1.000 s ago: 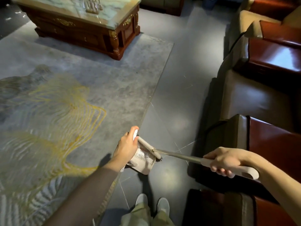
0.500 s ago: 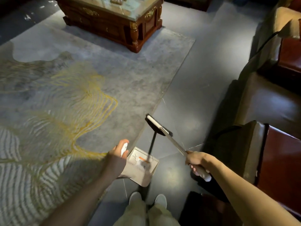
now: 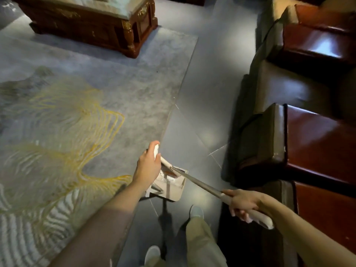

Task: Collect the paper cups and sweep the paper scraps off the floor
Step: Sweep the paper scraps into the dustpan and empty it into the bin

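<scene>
The left grip is curled round the white upright handle of a dustpan, thumb on top. The pan sits on the dark floor just past the rug's edge, a little toward 6 o'clock from the middle of the view. The broom's head lies in the pan's mouth, just beside the left grip at its 3 o'clock. Its metal shaft runs out toward 4 o'clock to the right grip, which is clamped on the white handle end, fingers wrapped under it. In the pan, under the broom head, lie pale and reddish scraps; they are too blurred to tell more. Two pale shoes and trouser legs show at 6 o'clock, one foot just below the pan on the floor. The grey rug with yellow lines fills the view from 7 to 11 o'clock. On its far end, at 11 o'clock, stands a carved wooden table with a stone tabletop. A sofa with brown leather and red glossy wood runs along the right side from 1 to 4 o'clock.
</scene>
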